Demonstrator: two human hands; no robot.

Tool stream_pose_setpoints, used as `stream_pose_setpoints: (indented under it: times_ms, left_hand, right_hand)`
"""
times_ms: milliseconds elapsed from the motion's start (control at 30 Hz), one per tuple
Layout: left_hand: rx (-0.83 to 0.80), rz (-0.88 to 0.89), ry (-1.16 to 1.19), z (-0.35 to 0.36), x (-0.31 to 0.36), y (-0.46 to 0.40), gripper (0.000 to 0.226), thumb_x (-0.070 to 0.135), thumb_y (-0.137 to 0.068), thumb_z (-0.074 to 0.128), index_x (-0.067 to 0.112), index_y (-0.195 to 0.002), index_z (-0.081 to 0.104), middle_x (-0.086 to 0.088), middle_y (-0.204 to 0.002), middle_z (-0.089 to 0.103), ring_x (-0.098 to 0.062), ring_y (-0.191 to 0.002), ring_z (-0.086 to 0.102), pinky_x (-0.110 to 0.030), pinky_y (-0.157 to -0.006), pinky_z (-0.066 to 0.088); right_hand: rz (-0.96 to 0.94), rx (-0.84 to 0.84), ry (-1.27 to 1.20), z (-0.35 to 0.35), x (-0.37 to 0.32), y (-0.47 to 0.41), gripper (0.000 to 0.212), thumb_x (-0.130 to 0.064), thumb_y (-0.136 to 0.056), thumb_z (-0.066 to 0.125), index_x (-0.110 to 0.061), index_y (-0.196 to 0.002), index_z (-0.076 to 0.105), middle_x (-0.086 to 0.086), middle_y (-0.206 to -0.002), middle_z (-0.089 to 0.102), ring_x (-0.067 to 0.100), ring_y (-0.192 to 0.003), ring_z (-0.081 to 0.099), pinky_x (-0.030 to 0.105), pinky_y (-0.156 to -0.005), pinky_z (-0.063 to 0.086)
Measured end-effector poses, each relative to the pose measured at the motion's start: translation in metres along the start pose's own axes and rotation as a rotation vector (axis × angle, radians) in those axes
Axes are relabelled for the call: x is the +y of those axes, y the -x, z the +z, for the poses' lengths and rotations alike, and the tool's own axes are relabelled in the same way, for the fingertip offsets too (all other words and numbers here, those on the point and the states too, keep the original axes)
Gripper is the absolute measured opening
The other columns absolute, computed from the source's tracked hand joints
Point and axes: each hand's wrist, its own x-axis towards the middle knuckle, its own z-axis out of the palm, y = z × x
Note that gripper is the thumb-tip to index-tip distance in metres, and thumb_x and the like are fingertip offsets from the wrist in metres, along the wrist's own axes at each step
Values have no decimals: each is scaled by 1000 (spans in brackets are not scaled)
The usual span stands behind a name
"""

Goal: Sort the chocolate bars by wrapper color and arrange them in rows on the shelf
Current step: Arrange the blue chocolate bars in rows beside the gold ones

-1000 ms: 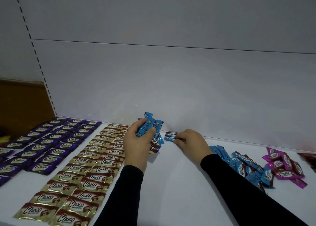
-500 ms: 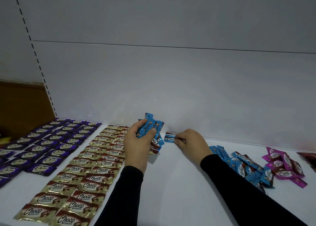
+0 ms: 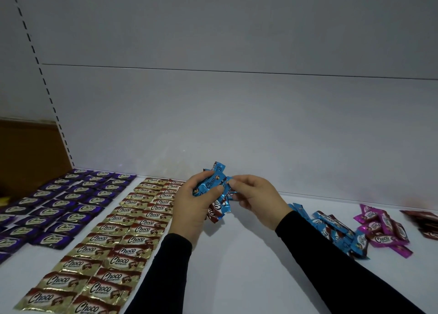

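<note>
Left hand point(image 3: 192, 209) gripping bunch of blue bars point(image 3: 211, 185) above shelf point(image 3: 237, 266) | right hand point(image 3: 254, 198) pinching one bar's crimped end | probably light, slippery foil – better taken at flat middle | gold rows point(image 3: 113, 233) and purple rows point(image 3: 66, 202) left.

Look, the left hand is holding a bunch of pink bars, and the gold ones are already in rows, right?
Not quite. The head view shows the left hand holding blue bars, not pink ones. The pink bars lie in a loose pile on the shelf to the right. The gold bars are indeed already in rows.
</note>
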Motion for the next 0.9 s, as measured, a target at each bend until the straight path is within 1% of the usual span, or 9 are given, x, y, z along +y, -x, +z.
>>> stream_pose_setpoints:
  times_ms: [200,333,367,433,500,567,633,733,900]
  left_hand:
    - [-1,-18,11,-1,-1,-1,33,5,-88,73,21,-116,70,-4,-119,71,-20,-103,72,-39,-91,58]
    - [139,2,53,-7,-3,-4,32,2,-89,70,21,-115,70,-7,-115,71,-23,-97,73,-30,-73,61]
    - [180,8,58,-8,-3,-6,32,2,-89,70,23,-114,70,-7,-116,71,-24,-97,73,-32,-72,61]
    - [238,16,51,-10,-3,-8,33,4,-89,72,28,-112,70,-8,-119,68,-24,-102,72,-42,-81,62]
    - [272,18,43,-10,-1,-7,33,6,-89,72,32,-110,69,-7,-121,66,-24,-105,70,-46,-87,60]
    - [283,16,42,-9,0,-5,33,7,-89,72,34,-108,69,-6,-122,65,-24,-107,69,-46,-86,61]
    - [287,11,47,-8,2,-4,32,8,-90,72,34,-109,68,-6,-123,64,-24,-107,69,-45,-86,61]
    - [296,6,42,-8,2,-4,32,8,-89,72,35,-106,68,-5,-123,64,-24,-108,69,-46,-88,60]
    - [292,-2,34,-7,1,-6,34,8,-89,72,30,-114,69,-7,-123,64,-25,-108,69,-46,-86,61]
  right_hand:
    - [33,28,-194,-11,-3,7,20,-3,-91,64,-7,-111,61,10,-82,71,11,-63,64,18,-56,50]
    - [-16,-26,-168,-27,-1,14,24,2,-92,61,-10,-112,62,12,-91,72,15,-70,69,20,-61,54]
    - [-42,-44,-112,-30,1,16,22,3,-92,60,-9,-109,64,12,-95,71,16,-73,70,20,-64,55]
    - [-102,-61,85,-37,8,19,17,3,-90,63,-11,-100,69,10,-99,70,16,-75,71,24,-72,58]
    - [-145,-26,360,-38,18,21,20,-3,-88,66,-22,-89,72,-1,-93,71,10,-73,69,29,-76,57]
    - [-177,-4,678,-36,26,24,21,-12,-85,64,-32,-83,72,-11,-88,69,3,-74,62,24,-74,50]
    - [-245,-55,922,-36,27,24,26,-14,-85,60,-37,-86,71,-15,-94,63,0,-89,59,18,-83,46]
    - [-238,-93,910,-39,24,26,31,-14,-79,61,-44,-82,66,-17,-101,61,1,-97,59,20,-88,48]
    - [-259,19,990,-36,31,18,3,-35,-81,66,-33,-80,68,-15,-91,64,2,-89,57,22,-81,48]
